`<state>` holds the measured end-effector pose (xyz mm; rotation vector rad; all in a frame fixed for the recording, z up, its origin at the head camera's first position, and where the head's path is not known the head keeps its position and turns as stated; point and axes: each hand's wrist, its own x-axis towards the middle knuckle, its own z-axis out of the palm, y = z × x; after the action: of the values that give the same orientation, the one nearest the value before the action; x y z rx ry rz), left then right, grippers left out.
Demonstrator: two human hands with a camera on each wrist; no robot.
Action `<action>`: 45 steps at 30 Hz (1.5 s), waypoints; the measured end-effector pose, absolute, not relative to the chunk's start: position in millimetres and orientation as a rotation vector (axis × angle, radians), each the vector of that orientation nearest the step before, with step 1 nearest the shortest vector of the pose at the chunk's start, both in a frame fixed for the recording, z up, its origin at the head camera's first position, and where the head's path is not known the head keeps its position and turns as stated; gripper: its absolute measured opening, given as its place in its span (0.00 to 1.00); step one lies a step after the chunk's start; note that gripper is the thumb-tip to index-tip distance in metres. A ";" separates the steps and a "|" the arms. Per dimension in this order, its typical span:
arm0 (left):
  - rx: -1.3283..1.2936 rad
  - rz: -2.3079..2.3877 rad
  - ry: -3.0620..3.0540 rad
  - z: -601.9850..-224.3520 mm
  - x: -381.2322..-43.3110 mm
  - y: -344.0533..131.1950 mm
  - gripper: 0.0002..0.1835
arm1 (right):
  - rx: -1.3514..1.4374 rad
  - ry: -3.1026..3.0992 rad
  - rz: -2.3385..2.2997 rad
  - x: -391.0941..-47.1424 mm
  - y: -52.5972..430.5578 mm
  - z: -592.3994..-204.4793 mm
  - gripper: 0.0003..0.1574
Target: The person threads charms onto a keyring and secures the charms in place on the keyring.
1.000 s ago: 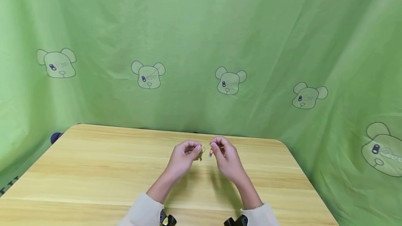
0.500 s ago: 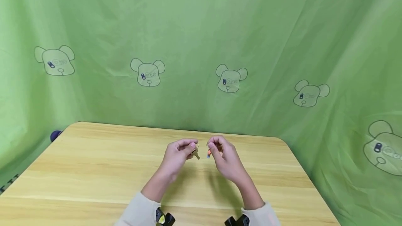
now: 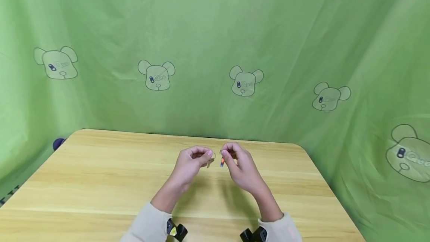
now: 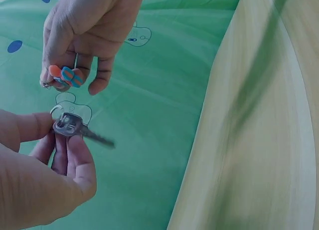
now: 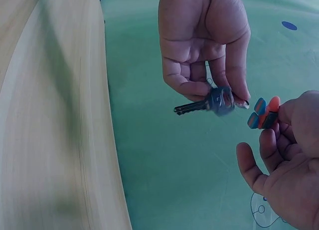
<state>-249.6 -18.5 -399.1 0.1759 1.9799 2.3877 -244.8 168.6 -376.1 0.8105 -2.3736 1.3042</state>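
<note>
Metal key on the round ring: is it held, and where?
The left grip holds the metal key by its thin round ring; whether the key itself is pinched too is unclear.

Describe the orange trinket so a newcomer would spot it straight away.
Above the wooden table, find the person's right hand. Its fingers hold the trinket, whose bright orange and blue parts set it apart from the metal key in the left hand.

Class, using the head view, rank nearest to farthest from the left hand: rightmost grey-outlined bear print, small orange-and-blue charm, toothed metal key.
1. Toothed metal key, held by the left hand.
2. Small orange-and-blue charm, just right, in the right hand.
3. Grey-outlined bear print, far right on green cloth.
</note>
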 end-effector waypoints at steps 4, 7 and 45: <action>0.188 2.364 2.056 -399.9 -249.7 -19.1 0.14 | 0.831 -2.377 1.310 -244.8 167.0 -375.4 0.06; 0.180 2.352 2.068 -399.3 -248.6 -19.4 0.12 | 0.847 -2.380 1.293 -244.4 166.2 -375.0 0.06; 0.281 2.337 2.018 -380.8 -238.4 -18.2 0.10 | 0.891 -2.341 1.233 -233.8 161.9 -366.4 0.05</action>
<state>-238.4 -18.2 -380.8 0.2814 2.0185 2.3373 -233.8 161.9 -366.4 0.8909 -2.3410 1.2330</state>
